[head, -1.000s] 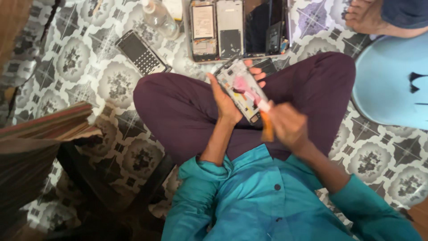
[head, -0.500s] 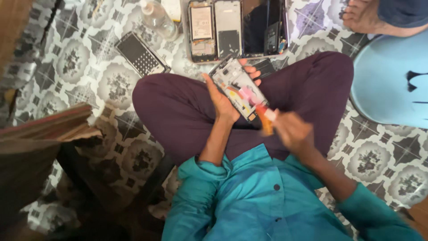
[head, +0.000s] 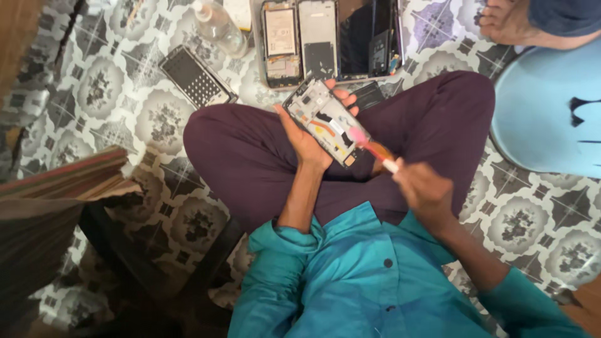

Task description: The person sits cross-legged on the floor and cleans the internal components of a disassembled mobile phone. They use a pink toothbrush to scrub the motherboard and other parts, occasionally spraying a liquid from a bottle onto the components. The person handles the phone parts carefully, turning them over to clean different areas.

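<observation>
An opened phone frame (head: 327, 127) was held above the lap in the left hand (head: 307, 141), the palm cupped beneath it and the fingertips curled over its far edge. Its long axis was seen to run diagonally, from the upper left down toward the right hand (head: 426, 191), which lay just beside its lower end. The right hand was closed around a small brush (head: 370, 147) with an orange handle, and the pink bristles were laid on the lower part of the frame. The left hand was thus the nearer, being in full contact with the frame, while the right reached it only through the brush. On the patterned tile floor (head: 125, 119), beyond the knees, a shallow tray (head: 256, 56) was seen with two more stripped phone bodies and a dark panel lying flat in it side by side. A clear bottle (head: 219, 28) and a dark keypad device (head: 195, 78) lay to the left of the tray.
</observation>
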